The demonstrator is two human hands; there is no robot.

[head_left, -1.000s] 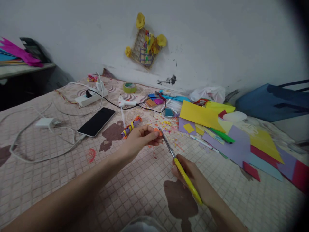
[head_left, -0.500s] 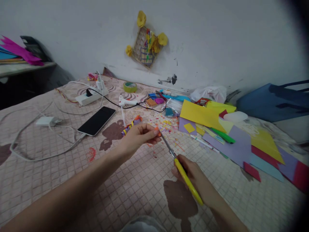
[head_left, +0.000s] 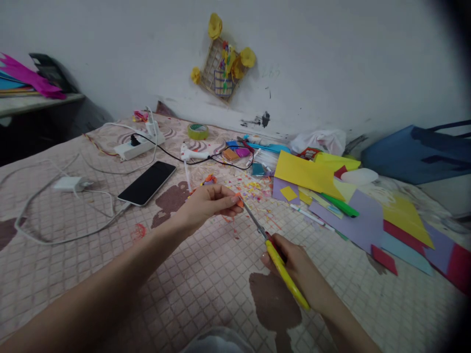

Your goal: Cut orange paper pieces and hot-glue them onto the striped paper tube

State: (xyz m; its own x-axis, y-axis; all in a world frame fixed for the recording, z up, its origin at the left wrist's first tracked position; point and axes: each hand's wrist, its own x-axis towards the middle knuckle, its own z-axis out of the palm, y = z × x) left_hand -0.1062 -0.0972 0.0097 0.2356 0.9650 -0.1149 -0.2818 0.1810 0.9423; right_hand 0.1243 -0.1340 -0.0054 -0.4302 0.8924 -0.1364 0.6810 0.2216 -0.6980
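Observation:
My left hand (head_left: 208,203) pinches a small orange paper piece (head_left: 239,199) between thumb and fingertips, held above the patterned bedsheet (head_left: 191,294). My right hand (head_left: 296,267) grips yellow-handled scissors (head_left: 274,255), whose metal blades point up and left with their tips at the orange piece. Small coloured paper scraps (head_left: 253,189) lie on the sheet just beyond the hands.
A black phone (head_left: 147,184) lies to the left with white cables, a charger (head_left: 68,184) and a power strip (head_left: 138,147). A glue gun (head_left: 193,157) and tape roll (head_left: 197,131) sit farther back. Coloured paper sheets (head_left: 353,206) and pens spread at right; a blue bag (head_left: 415,154) leans by the wall.
Both hands have shifted slightly left and down, keeping the orange piece at the scissor tips. My left hand now hides most of the small striped roll behind it.

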